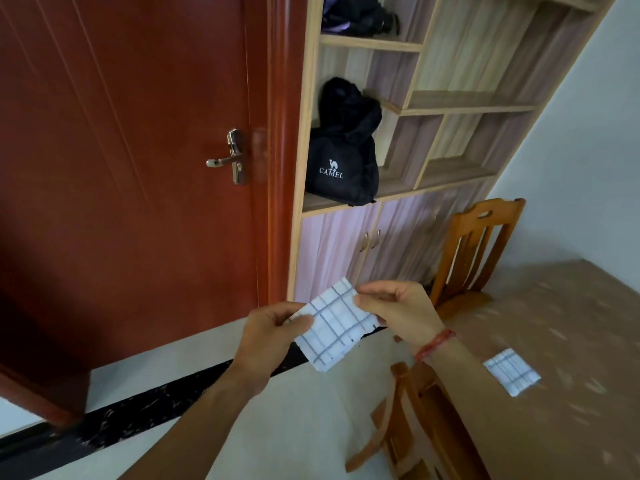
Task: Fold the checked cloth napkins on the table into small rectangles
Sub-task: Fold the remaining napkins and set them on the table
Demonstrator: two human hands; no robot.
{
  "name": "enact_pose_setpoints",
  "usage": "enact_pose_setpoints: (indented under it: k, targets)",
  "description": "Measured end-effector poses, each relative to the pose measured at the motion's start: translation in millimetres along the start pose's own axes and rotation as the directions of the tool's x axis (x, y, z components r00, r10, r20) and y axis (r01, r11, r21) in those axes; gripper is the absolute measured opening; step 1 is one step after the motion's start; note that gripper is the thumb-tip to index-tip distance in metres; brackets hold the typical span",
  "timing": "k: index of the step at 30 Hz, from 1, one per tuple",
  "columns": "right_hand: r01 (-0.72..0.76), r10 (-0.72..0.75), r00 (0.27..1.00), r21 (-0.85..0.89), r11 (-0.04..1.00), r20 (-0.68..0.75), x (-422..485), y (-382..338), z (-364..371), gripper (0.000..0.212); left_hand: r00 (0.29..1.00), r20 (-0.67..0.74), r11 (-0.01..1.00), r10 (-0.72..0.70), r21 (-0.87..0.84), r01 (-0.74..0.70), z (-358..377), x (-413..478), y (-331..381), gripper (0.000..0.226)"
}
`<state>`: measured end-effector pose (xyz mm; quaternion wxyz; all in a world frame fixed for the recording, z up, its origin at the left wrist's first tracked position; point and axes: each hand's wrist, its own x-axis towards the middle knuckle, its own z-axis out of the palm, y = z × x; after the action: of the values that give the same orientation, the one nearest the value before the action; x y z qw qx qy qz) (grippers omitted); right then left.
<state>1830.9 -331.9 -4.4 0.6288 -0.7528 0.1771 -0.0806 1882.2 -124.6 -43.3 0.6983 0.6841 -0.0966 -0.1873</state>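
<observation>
Red door (138,168) upper left, table (571,323) lower right with one folded napkin (512,371) on it. You're pinching the other napkin (332,327) in mid-air at bottom centre, left hand (273,337) on its left edge, right hand (398,313) on its right edge. The table's nearer your right hand.

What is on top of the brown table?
One folded checked napkin lies on the table. The right forearm hides part of it, so anything underneath cannot be seen. The left hand and right hand hold another napkin off the table.
</observation>
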Motion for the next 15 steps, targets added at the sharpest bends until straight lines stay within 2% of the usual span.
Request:
enact_pose_setpoints:
  k: [4,8,11,15]
  targets:
    - [-0.024,0.032,0.996,-0.102,0.995,0.078,44,6,-4,0.013,1.0,0.001,1.0,-0.012,-0.017,0.012,4,52,7,0.016]
    - [-0.029,0.028,0.999,-0.039,0.999,-0.03,94,11,-19,0.008,0.997,-0.023,0.994,-0.067,-0.093,0.065,19,119,13,0.019]
    - [-0.042,0.047,0.992,0.043,0.998,-0.118,133,12,-38,0.008,0.993,0.024,0.987,-0.116,-0.107,0.117,35,164,18,0.02]
    - [-0.072,0.091,0.981,0.113,0.991,-0.173,179,13,-70,0.007,0.988,0.102,0.992,-0.118,-0.035,0.123,61,223,30,0.015]
